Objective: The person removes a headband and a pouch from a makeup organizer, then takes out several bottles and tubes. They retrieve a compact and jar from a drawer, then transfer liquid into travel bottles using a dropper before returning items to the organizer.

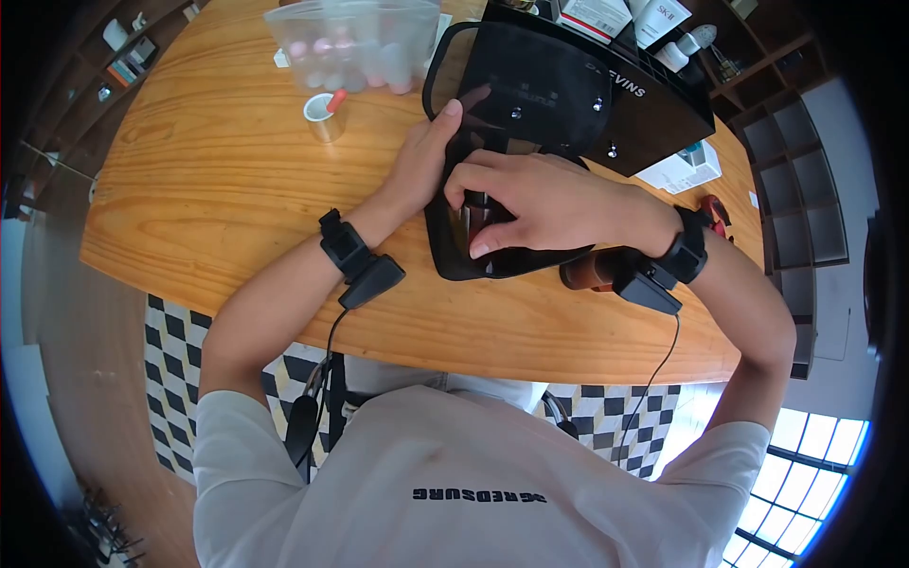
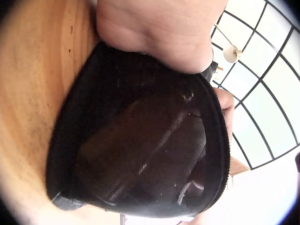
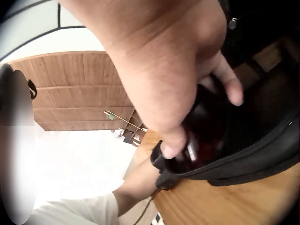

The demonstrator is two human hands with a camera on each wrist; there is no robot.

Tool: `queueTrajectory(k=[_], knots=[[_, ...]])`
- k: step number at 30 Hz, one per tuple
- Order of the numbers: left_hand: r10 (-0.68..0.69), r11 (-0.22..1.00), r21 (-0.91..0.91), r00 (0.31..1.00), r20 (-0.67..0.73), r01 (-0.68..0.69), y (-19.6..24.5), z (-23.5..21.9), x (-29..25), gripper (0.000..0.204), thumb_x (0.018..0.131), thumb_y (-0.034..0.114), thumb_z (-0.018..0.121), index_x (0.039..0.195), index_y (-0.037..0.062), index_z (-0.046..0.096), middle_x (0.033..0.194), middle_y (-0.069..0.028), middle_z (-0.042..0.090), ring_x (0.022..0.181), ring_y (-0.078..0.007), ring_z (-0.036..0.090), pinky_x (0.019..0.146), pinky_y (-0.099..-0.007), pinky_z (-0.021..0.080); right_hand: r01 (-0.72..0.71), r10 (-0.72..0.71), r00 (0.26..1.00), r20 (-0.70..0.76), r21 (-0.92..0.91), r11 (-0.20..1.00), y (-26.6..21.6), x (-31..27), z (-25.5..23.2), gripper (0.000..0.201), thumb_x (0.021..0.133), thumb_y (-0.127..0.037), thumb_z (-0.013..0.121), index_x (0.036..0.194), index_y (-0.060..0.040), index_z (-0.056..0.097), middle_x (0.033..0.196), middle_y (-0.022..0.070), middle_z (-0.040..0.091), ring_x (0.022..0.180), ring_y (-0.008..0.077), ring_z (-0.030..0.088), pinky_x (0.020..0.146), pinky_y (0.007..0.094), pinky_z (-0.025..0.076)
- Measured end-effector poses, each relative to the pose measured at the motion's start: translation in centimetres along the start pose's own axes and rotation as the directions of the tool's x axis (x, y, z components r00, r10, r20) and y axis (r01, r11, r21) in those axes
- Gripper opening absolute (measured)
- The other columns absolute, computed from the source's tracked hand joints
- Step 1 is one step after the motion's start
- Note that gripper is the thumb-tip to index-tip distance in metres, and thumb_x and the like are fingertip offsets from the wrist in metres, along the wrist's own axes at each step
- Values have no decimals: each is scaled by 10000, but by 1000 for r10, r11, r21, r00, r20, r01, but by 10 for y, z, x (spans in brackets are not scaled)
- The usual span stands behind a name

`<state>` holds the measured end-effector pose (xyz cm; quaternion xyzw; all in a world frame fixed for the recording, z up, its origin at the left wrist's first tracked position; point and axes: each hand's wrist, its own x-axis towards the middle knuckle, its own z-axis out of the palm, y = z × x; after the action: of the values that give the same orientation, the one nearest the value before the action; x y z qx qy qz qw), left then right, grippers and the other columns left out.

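An unzipped black bag [image 1: 445, 248] with a mesh-like side [image 2: 140, 154] lies on the table, its lid folded back. My left hand [image 1: 423, 163] grips the bag's left side, thumb along the rim; its other fingers are hidden. Reaching into the bag from the right, my right hand [image 1: 559, 201] has thumb and fingers bent round a glossy dark red object [image 1: 480, 216]. In the right wrist view that object [image 3: 202, 145] shows between the thumb and a finger of my right hand [image 3: 164, 79], low in the bag [image 3: 253, 159].
A clear bag of pink and white balls [image 1: 350, 57] and a small cup with a red-tipped item [image 1: 325, 123] stand at the back left. Behind the bag is a black organizer [image 1: 653, 114] with boxes and bottles. A brown cylinder [image 1: 587, 273] lies beside my right wrist.
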<state>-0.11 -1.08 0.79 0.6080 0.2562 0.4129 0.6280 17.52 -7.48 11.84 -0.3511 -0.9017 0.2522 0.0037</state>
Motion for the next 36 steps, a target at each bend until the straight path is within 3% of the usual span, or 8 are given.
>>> queueTrajectory(k=[11, 16, 20, 23, 27, 28, 33, 36], knots=[[-36, 996, -76, 999, -2, 36, -9, -1, 2, 677, 1088, 575, 365, 1519, 74, 511, 1072, -57, 671, 928, -120, 578, 883, -268, 471, -349, 354, 935, 34, -106, 931, -26, 11, 9, 466, 896, -288, 773, 1242, -66, 553, 1155, 155, 596, 1054, 367, 673, 858, 459, 541], [-28, 996, -79, 1000, -1, 28, -5, 1, 1, 668, 1092, 563, 366, 1508, 62, 520, 1089, -53, 670, 952, -129, 582, 892, -274, 473, -22, 53, 992, 113, -261, 965, -14, 0, -6, 501, 820, -261, 828, 1222, -86, 588, 1137, 148, 604, 976, 367, 684, 828, 453, 535], [27, 993, -115, 1000, 16, -25, -5, 5, 3, 657, 1106, 533, 356, 1505, 33, 505, 1229, -88, 668, 1096, -169, 622, 996, -317, 481, 6, 9, 997, 76, -192, 981, -13, 0, -15, 448, 795, -249, 835, 1155, -81, 628, 1084, 121, 619, 954, 358, 680, 813, 457, 527], [-4, 976, -216, 1000, 3, 5, -6, 7, 3, 628, 1120, 497, 350, 1503, 23, 502, 1258, -100, 683, 1129, -167, 638, 1022, -313, 482, 31, -29, 999, 19, -148, 988, -15, -8, -24, 378, 800, -248, 830, 1079, -70, 648, 1043, 107, 628, 946, 353, 671, 813, 448, 525], [-74, 959, -275, 997, 4, 72, -9, 5, 1, 617, 1129, 478, 349, 1517, 17, 483, 1218, -90, 701, 1077, -142, 651, 987, -289, 496, 201, -273, 889, -369, -221, 954, -18, -41, -58, 412, 746, -234, 855, 1066, -69, 655, 1023, 103, 659, 959, 354, 648, 801, 423, 520], [-74, 960, -269, 997, 27, 78, -11, 2, 2, 623, 1128, 484, 348, 1510, 12, 486, 1174, -80, 707, 1046, -136, 662, 971, -286, 511, 179, -274, 875, -399, -259, 949, -19, -58, -72, 461, 739, -267, 876, 1085, -42, 672, 1071, 68, 650, 985, 266, 662, 863, 349, 518], [-81, 946, -313, 996, 44, 91, -8, 8, 3, 645, 1116, 512, 364, 1500, 10, 492, 1146, -67, 709, 1043, -138, 671, 957, -281, 526, -107, 67, 781, -621, -27, 994, 0, -161, -100, 483, 759, -295, 900, 1077, -41, 639, 1133, 55, 610, 1060, 187, 592, 943, 304, 461], [-93, 956, -279, 995, 21, 96, -5, 9, 3, 650, 1111, 519, 368, 1497, 13, 497, 1148, -66, 707, 1051, -142, 671, 965, -291, 530, -157, 56, 802, -595, -120, 980, 15, -194, -98, 428, 746, -250, 908, 1031, -48, 661, 949, 39, 671, 912, 186, 662, 842, 311, 524]])
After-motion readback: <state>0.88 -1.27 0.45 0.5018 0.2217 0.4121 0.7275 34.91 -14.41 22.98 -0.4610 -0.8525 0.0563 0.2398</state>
